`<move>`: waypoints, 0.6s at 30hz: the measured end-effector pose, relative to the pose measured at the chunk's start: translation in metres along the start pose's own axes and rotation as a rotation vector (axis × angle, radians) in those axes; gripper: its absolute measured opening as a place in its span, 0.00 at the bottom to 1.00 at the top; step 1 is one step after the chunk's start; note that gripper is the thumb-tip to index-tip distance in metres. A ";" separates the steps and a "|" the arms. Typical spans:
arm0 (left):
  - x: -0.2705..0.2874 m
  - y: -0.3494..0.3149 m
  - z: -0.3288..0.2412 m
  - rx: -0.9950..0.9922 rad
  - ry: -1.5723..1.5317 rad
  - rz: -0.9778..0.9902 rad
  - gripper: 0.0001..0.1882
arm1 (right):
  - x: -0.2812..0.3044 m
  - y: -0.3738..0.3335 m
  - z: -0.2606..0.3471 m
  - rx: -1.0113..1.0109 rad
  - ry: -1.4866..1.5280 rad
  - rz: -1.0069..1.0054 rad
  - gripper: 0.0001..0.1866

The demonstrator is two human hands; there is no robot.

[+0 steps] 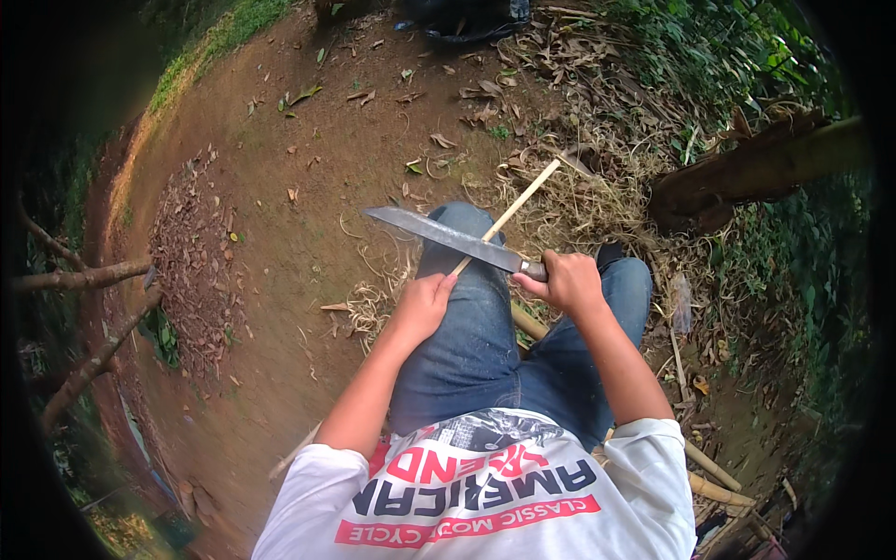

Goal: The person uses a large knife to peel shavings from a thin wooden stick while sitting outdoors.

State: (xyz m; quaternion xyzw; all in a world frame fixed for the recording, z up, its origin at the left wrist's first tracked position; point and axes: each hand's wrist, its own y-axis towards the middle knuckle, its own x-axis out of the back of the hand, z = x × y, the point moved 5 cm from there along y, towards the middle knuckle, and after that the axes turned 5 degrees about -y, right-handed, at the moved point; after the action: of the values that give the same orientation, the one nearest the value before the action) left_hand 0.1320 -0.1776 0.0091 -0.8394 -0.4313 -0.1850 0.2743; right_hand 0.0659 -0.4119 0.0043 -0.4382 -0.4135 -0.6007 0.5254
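Note:
A thin pale stick [523,198], perhaps bamboo, slants up and away to the right over my thigh. My left hand [427,303] is closed on its near end. My right hand [566,283] grips the dark handle of a machete [448,235], whose long grey blade points left and lies across the stick above my knee. Blade and stick cross just beyond my left fingers. Below them are my legs in blue jeans [471,327].
Curled pale shavings [597,201] heap on the ground ahead to the right, near a thick trunk [747,177]. Bamboo poles [719,485] lie at my right side. Branches [84,278] stick out at the left. A clear plastic bottle [682,303] lies right of my knee.

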 end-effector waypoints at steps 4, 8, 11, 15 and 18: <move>0.005 -0.003 0.013 0.009 -0.056 -0.009 0.24 | -0.001 0.003 -0.034 -0.192 0.005 0.036 0.36; 0.010 -0.007 0.009 0.067 -0.017 -0.002 0.25 | 0.014 -0.001 -0.128 -0.600 0.013 0.095 0.38; 0.006 0.002 0.008 0.049 -0.069 -0.039 0.25 | 0.025 -0.010 -0.118 -0.538 -0.102 0.175 0.38; -0.004 0.007 0.016 0.131 -0.187 0.054 0.26 | 0.001 -0.037 -0.077 -0.606 -0.018 0.189 0.36; -0.002 0.007 0.022 0.134 -0.211 0.076 0.26 | -0.017 -0.046 -0.075 -0.739 0.137 0.132 0.34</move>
State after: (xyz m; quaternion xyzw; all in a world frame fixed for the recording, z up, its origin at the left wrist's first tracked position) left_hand 0.1384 -0.1681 -0.0113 -0.8497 -0.4370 -0.0558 0.2897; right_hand 0.0143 -0.4745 -0.0343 -0.5826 -0.1037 -0.7020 0.3963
